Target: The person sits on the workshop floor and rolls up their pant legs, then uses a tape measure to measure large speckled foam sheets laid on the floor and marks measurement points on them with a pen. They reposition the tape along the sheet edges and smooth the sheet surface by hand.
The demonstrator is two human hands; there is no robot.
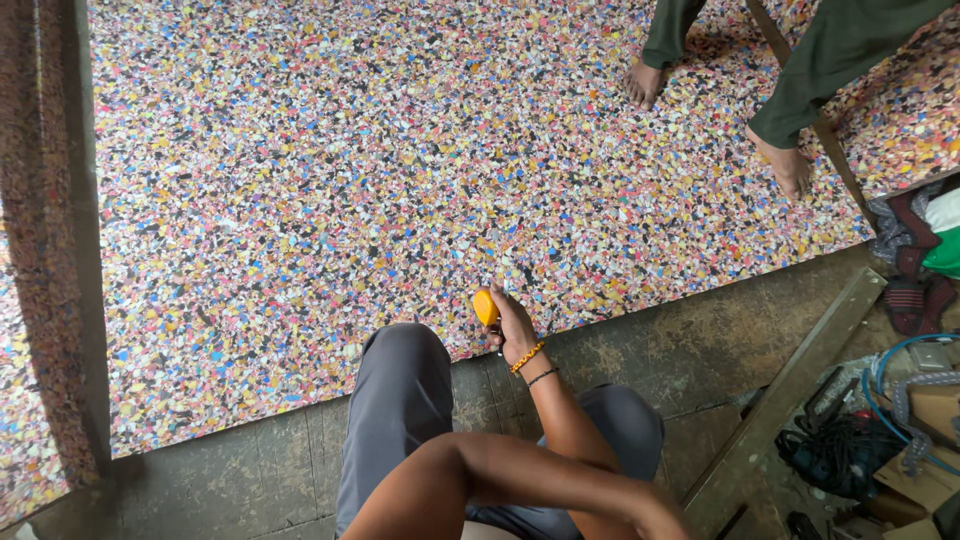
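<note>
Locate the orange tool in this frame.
In the head view, the orange tool sits low and centre, gripped in the right hand at the near edge of the speckled sheet, just above the person's raised knee.

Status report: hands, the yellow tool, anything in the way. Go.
Right hand shut on yellow tool at edge of speckled sheet. Left hand resting on thigh, grip unclear. Another person's bare feet on sheet's far side.

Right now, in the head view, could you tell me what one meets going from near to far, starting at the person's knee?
Grey-trousered knee → hand gripping a small orange tool → near edge of the multicoloured speckled sheet → another person's bare feet standing on the sheet's far part.
</note>
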